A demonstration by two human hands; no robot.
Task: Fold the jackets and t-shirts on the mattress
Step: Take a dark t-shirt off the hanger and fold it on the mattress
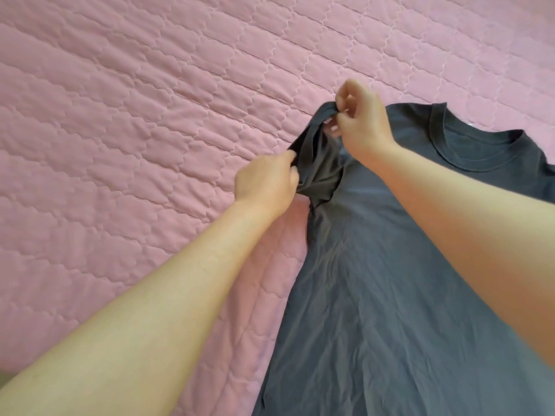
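A dark grey t-shirt [375,265] lies spread on the pink quilted mattress [135,115], its round collar [468,148] pointing to the upper right. Its left sleeve [318,163] is bunched and lifted off the cover. My left hand [264,184] grips the lower edge of that sleeve. My right hand [360,121] pinches the sleeve's upper edge between thumb and fingers. The shirt's right side runs out of the picture, partly covered by my right forearm.
The pink quilted cover fills the whole left and upper part of the view. A sliver of another surface shows at the bottom left corner [4,378].
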